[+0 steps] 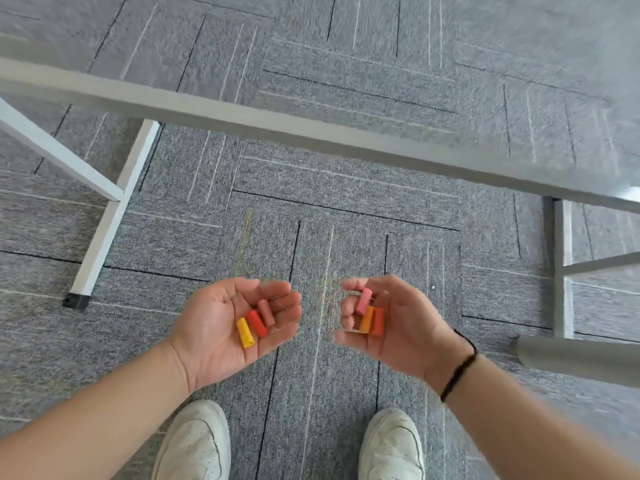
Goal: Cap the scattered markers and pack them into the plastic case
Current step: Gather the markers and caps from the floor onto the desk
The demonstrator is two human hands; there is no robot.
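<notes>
The person stands looking down at a grey patterned carpet floor (346, 188), both hands held palm-up in front of the body and well apart from each other.

The left hand (235, 323) is cupped with fingers loosely curled, its grip wide. Three short plastic marker caps lie side by side in the palm: a yellow cylindrical cap (245, 332) nearest the wrist, a red cylindrical cap (257, 323) touching it, and a dull brownish-red cap (266, 312) resting against the base of the fingers.

The right hand (384, 320) is likewise cupped, its fingers curled a little more around its load. A pink cylindrical cap (364, 301) lies against the fingers, and just below it an orange cap (367, 319) and a darker orange-red cap (378, 321) lie side by side in the palm. A thin black cord bracelet (459, 370) circles the right wrist.

Two white sneakers (194, 441) stand on the carpet below the hands. Beyond the hands runs the pale grey edge of a surface (277, 124), with white metal legs (104, 220) standing on the floor at left and right.
</notes>
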